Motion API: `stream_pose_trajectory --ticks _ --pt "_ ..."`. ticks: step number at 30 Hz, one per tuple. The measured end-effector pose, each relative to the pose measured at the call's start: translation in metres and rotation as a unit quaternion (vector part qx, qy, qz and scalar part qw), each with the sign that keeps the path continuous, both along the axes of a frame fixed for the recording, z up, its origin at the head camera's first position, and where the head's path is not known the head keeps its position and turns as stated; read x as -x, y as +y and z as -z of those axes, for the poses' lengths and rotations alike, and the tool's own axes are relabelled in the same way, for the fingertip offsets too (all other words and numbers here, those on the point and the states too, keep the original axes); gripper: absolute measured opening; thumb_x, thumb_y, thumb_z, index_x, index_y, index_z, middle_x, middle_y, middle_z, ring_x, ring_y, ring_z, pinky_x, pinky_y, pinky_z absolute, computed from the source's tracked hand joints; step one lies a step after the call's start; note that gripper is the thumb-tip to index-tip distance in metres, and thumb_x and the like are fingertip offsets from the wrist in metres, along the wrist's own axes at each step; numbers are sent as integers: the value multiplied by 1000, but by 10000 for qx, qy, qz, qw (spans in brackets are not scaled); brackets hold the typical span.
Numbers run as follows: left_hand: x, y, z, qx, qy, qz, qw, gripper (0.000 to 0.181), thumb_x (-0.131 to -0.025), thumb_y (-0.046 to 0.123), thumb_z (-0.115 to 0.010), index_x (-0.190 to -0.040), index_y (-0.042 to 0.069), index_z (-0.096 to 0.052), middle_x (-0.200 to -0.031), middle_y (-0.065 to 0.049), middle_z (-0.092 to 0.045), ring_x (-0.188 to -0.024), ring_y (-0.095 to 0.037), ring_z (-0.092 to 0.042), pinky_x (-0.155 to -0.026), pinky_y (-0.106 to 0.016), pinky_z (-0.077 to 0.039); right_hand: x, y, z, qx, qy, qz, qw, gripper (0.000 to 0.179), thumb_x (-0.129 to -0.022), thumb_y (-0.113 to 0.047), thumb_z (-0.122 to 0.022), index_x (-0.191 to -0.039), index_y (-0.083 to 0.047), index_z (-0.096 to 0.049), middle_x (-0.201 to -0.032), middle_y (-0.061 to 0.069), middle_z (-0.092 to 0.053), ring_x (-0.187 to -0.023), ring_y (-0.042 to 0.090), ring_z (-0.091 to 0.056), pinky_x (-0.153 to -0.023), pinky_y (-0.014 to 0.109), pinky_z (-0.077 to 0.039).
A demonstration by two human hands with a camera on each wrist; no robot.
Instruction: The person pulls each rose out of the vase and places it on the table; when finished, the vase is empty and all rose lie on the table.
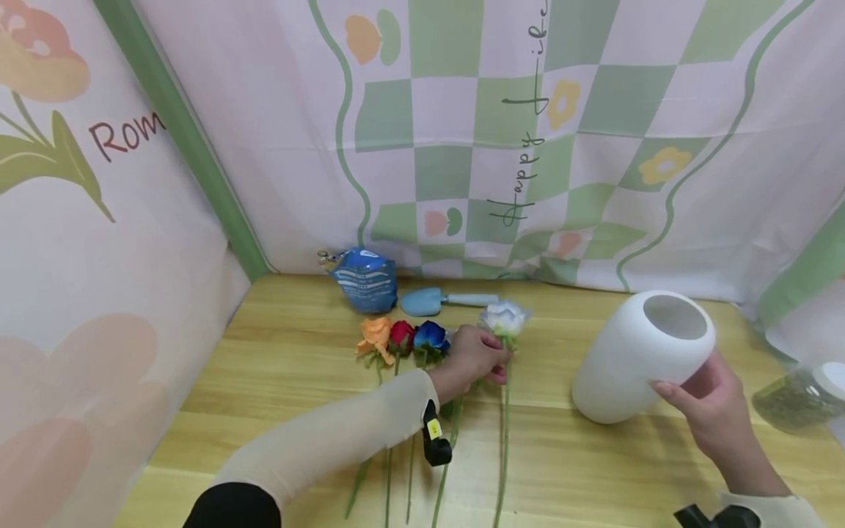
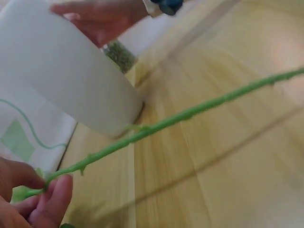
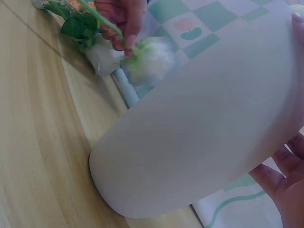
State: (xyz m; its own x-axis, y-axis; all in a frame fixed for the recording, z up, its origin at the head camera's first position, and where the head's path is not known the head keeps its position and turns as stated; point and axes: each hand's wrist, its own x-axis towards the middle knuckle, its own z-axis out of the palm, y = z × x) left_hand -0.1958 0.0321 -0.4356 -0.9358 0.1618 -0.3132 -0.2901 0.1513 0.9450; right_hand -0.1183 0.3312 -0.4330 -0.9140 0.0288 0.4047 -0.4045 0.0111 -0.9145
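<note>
My left hand (image 1: 474, 358) pinches the green stem (image 2: 185, 114) of a pale white-blue artificial rose (image 1: 505, 318), just beneath its bloom. In the right wrist view that bloom (image 3: 151, 61) looks blurred. Gripped by my right hand (image 1: 716, 411) is a tall white vase (image 1: 634, 367), its mouth upward and tilted to the right, its base at the tabletop. Left of my left hand lie an orange rose (image 1: 375, 334), a red rose (image 1: 401, 337) and a blue rose (image 1: 430, 336). Another white rose (image 3: 102, 54), hidden behind the hand in the head view, lies beside them.
Behind the flowers are a crumpled blue bag (image 1: 366, 282) and a light blue hand trowel (image 1: 425, 301). A clear jar with a white lid and green contents (image 1: 788, 400) stands at the right. Patterned curtain (image 1: 442, 110) borders the wooden table (image 1: 264, 381).
</note>
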Motion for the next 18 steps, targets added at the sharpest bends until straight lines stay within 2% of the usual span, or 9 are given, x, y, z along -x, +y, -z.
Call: stream_pose_trajectory --ticks 4,7,11,15,18 --pt "2 -3 6 335 160 157 9992 7 -84 -7 -73 -91 -5 -72 -77 -12 -70 -56 -25 -71 -59 -38 -64 -1 0 1 -35 -18 8 10000 74 -80 26 -57 -146 -6 -46 -128 -7 -63 -112 0 -62 -91 7 -51" --pt "4 -5 11 453 292 140 9984 8 -83 -8 -72 -90 -4 -73 -75 -9 -70 -52 -22 -69 -56 -37 -63 -1 -1 1 -38 -40 15 10000 74 -80 26 -57 -146 -6 -45 -128 -8 -63 -112 0 -62 -91 6 -50" --pt "6 -9 14 469 386 130 9981 11 -82 -9 -71 -91 -5 -73 -76 -11 -72 -51 -18 -67 -55 -36 -63 -1 -2 1 49 9 -41 10000 74 -80 26 -57 -146 -6 -45 -128 -7 -63 -113 0 -62 -92 7 -50" --pt "6 -10 14 380 369 116 9985 15 -82 -10 -71 -95 -5 -73 -79 -14 -74 -52 -19 -68 -55 -36 -63 0 -2 2 107 93 -102 9998 75 -79 28 -56 -145 -4 -45 -128 -6 -63 -112 1 -62 -92 8 -51" --pt "3 -9 12 -20 398 188 9990 18 -84 -9 -68 -101 -6 -71 -87 -20 -74 -50 -15 -66 -56 -35 -63 1 -1 1 80 87 -102 9999 74 -79 28 -56 -146 -4 -45 -128 -6 -63 -113 1 -62 -92 7 -51"
